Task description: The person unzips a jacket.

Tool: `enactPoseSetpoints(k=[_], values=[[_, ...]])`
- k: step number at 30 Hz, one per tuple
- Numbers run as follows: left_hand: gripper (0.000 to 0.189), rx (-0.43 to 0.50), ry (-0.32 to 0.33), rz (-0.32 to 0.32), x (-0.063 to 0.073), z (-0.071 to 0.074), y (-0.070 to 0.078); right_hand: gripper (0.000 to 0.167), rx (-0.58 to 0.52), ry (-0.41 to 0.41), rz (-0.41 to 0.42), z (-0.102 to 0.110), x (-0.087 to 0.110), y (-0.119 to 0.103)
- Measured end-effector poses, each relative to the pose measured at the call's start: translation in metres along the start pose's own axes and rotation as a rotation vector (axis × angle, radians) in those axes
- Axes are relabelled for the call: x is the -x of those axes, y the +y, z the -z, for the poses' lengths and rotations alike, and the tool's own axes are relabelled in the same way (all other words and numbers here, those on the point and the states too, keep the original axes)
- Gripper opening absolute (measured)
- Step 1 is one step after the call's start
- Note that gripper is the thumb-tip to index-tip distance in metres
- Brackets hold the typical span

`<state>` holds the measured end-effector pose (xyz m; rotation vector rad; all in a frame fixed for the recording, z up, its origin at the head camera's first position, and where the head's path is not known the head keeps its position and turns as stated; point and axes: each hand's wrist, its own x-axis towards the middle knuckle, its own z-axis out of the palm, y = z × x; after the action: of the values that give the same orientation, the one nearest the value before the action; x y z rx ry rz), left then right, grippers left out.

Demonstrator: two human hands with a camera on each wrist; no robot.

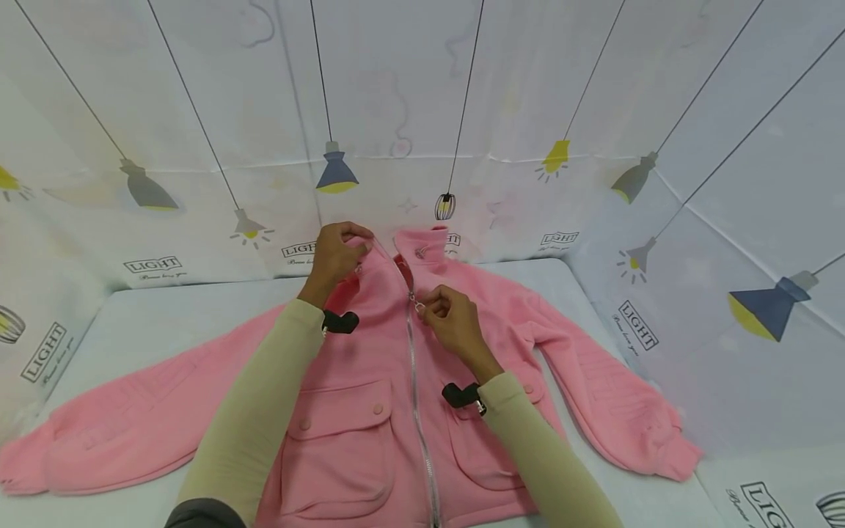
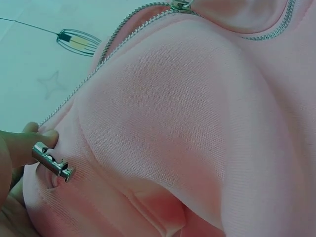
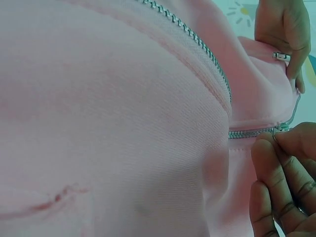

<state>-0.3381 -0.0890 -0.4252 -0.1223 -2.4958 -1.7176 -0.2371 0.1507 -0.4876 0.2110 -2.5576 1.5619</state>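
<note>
A pink jacket (image 1: 343,469) lies front up with its sleeves spread. Its metal zipper (image 1: 416,396) is joined from the hem up to the upper chest, and above that the two edges part toward the collar. My right hand (image 1: 452,319) pinches the ring pull (image 1: 419,306) of the zipper slider between thumb and forefinger. My left hand (image 1: 337,257) grips the top corner of the collar on the left side, holding it up. Beside the left fingers, a silver cord lock (image 2: 52,161) shows on the collar in the left wrist view.
Under the jacket is a white-covered table (image 1: 198,308). A white backdrop (image 1: 396,88) printed with hanging lamps rises behind it and along both sides. Flap pockets (image 1: 339,447) with buttons sit on the jacket front.
</note>
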Motion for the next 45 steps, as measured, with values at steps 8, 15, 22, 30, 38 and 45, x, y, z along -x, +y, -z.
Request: enactPoseSetpoints(k=[8,15,22,30,38,45], values=[[0.016,0.009,0.016,0.008,0.001,0.000,0.001,0.005,-0.007,-0.003,0.022,0.000,0.005,0.005],[0.016,0.022,0.034,0.025,0.002,0.001,0.002,0.008,-0.013,-0.006,0.021,0.001,0.010,0.005],[0.014,0.037,0.059,0.036,0.001,0.001,0.002,0.007,-0.020,-0.014,0.003,0.002,0.016,0.003],[0.015,0.035,0.082,0.042,-0.002,0.005,-0.003,0.010,-0.002,-0.002,-0.009,0.002,0.026,0.003],[0.014,0.024,0.100,0.028,-0.005,0.006,-0.007,0.007,-0.002,-0.021,-0.001,0.004,0.035,0.003],[0.016,-0.001,0.124,0.021,-0.006,0.008,-0.007,0.006,0.024,-0.037,-0.002,0.006,0.042,0.001]])
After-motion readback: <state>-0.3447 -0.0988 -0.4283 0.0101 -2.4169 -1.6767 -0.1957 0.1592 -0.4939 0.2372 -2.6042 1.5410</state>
